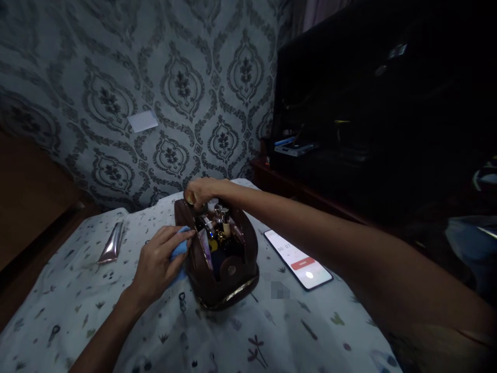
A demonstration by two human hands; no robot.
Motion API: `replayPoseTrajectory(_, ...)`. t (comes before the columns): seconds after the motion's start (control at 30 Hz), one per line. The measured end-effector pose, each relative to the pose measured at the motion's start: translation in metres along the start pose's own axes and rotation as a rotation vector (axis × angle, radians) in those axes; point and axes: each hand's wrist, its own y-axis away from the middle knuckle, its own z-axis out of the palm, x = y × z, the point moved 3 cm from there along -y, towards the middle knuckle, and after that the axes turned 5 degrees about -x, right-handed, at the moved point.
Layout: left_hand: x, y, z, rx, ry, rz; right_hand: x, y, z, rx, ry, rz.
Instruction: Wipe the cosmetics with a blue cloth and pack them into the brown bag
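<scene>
A brown leather toiletry bag [229, 272] stands open on a bed with a patterned white sheet [155, 321]. Several small bottles and tubes [218, 224] stick up inside it. My left hand [159, 264] presses a light blue cloth [179, 249] against the bag's left side, fingers curled over it. My right hand [200, 190] reaches across and pinches the far rim of the bag; what its fingertips hold is hidden.
A phone [298, 259] with a lit timer screen lies right of the bag. A metallic tube [112, 242] lies at the left on the sheet. Patterned wallpaper with a white wall plate [142, 121] is behind. A dark cabinet and television [368, 114] stand at the right.
</scene>
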Motion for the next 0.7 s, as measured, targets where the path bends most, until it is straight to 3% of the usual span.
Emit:
replayPoseTrajectory(0.13, 0.003, -0.002, -0.004, -0.006, -0.012, 0.006, 0.005, 0.001, 0.005, 0.013, 0.065, 0.005)
replayPoseTrajectory(0.3, 0.001, -0.029, -0.01, -0.056, -0.044, -0.011, 0.017, -0.001, 0.009, 0.121, -0.102, 0.024)
replayPoseTrajectory(0.43, -0.007, -0.06, -0.005, -0.304, -0.106, 0.001, 0.022, 0.017, 0.005, 0.273, -0.203, 0.057)
replayPoseTrajectory(0.53, -0.011, -0.068, -0.005, -0.479, -0.1, 0.062, 0.021, 0.045, -0.003, 0.354, -0.265, 0.034)
replayPoseTrajectory(0.6, -0.013, -0.067, -0.011, -0.483, -0.073, 0.07, 0.017, 0.066, -0.007, 0.344, -0.31, -0.03)
replayPoseTrajectory(0.7, -0.015, -0.058, -0.021, -0.385, -0.013, 0.019, 0.007, 0.088, -0.004, 0.222, -0.314, -0.135)
